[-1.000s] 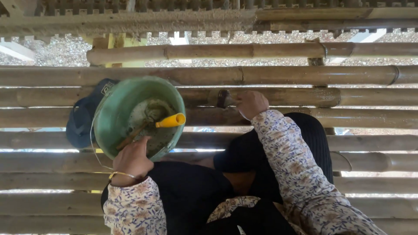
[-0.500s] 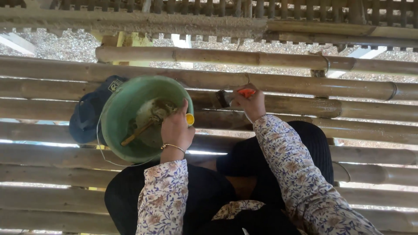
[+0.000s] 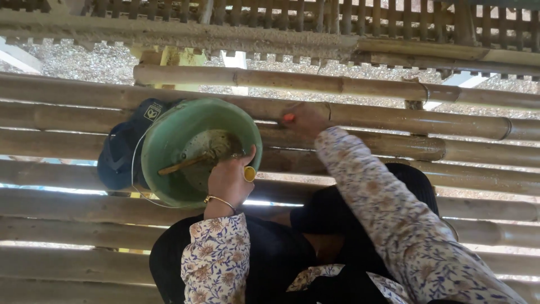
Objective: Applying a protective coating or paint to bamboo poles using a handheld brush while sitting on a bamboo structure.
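One green bucket [image 3: 194, 149] — left hand [image 3: 229, 181] at its rim.

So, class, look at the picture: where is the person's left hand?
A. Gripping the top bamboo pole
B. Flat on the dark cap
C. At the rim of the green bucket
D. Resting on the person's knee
C: the left hand sits at the rim of the green bucket, holding something small and yellow there.

left hand [image 3: 228, 181] gripping green bucket [image 3: 169, 141], bamboo poles [image 3: 394, 121]

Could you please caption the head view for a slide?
Left hand in green bucket; right hand on bamboo pole.
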